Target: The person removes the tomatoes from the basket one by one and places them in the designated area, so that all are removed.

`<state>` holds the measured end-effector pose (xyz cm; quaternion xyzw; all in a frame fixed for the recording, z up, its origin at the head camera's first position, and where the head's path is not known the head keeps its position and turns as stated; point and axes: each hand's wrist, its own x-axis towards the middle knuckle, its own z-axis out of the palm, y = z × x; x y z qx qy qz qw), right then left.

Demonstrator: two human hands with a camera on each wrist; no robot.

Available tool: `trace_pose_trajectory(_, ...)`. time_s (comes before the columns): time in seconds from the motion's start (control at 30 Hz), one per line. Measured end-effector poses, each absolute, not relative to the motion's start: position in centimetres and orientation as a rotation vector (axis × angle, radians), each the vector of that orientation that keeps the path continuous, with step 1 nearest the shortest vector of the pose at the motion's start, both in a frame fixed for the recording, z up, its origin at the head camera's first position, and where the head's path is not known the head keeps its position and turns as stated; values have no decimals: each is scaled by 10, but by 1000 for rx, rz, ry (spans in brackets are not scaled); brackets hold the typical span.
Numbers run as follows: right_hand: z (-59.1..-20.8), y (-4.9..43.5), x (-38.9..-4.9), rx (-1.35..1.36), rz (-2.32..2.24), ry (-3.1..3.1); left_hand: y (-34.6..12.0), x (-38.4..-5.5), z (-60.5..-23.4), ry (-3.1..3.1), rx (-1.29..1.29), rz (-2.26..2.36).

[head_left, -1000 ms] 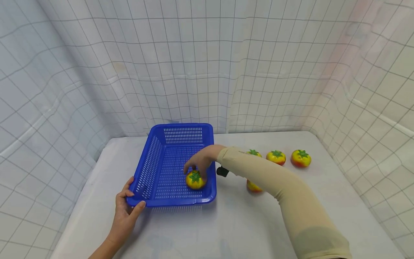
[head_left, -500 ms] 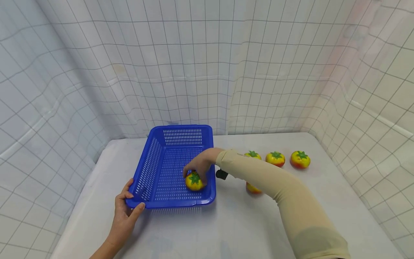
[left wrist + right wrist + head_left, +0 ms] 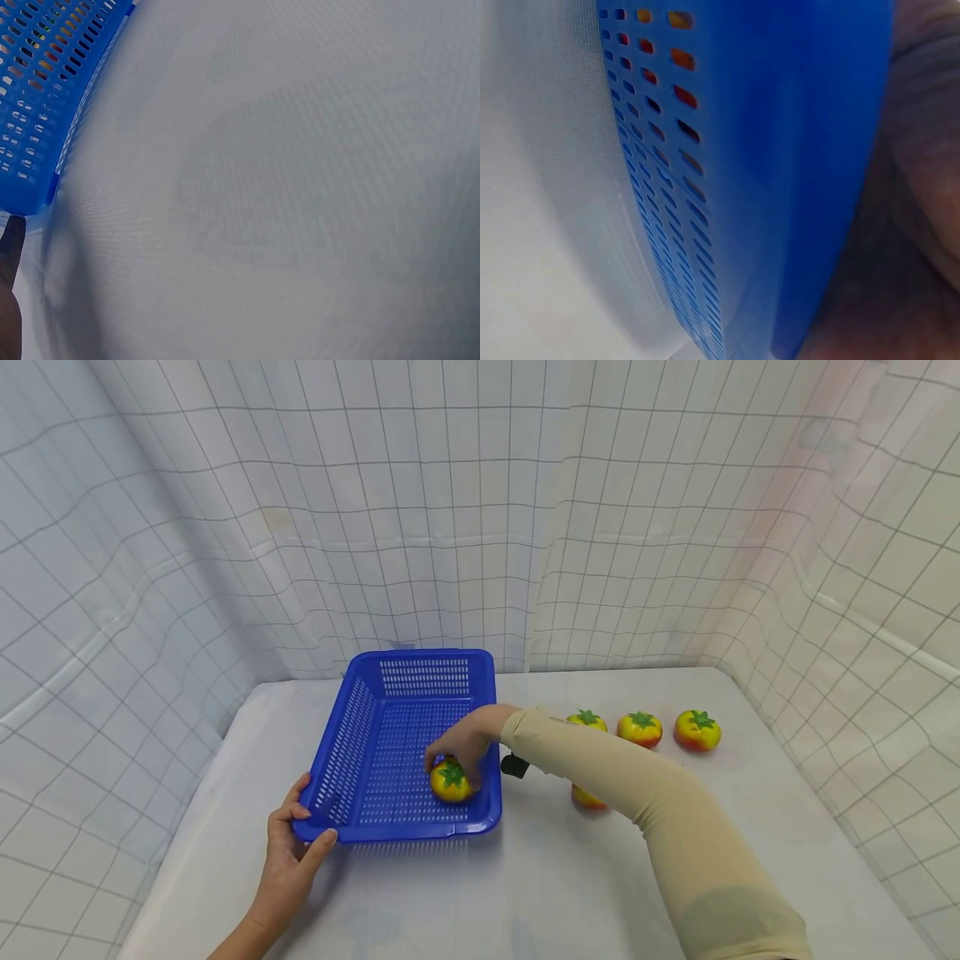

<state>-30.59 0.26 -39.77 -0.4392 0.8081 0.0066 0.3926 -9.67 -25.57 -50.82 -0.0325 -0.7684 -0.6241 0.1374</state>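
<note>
A blue plastic basket point(image 3: 405, 752) with slotted walls stands on the white table in the head view. Inside its near right corner lies a yellow-red tomato-like fruit point(image 3: 450, 781) with a green leafy top. My right hand point(image 3: 467, 743) reaches over the basket's right rim and curls its fingers and thumb around this fruit, partly covering it. At the near left corner, my left hand point(image 3: 288, 847) grips the basket, thumb on the front rim and fingers at the left side. The left wrist view shows the basket's slotted wall point(image 3: 56, 90), with a fingertip point(image 3: 13, 232) touching its corner.
Several similar fruits, such as one at the far right point(image 3: 697, 731) and one at the middle point(image 3: 640, 729), sit on the table point(image 3: 750, 827). My right sleeve point(image 3: 645, 785) partly hides others. White gridded curtains point(image 3: 480, 527) surround the table on three sides.
</note>
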Motion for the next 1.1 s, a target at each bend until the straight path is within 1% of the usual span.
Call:
trace_pose_trajectory(0.33, -398, 5, -306, -1124, -36, 2045, -256, -97, -509, -2228, -95, -1799)
trace_pose_trajectory(0.83, -389, 14, -315, -1203, -272, 2053, -257, -97, -509, -2221, -105, -1806)
trace_pose_trajectory(1.1, -381, 23, -318, -1174, -484, 1983, -256, -98, -508, -2244, -88, -1785)
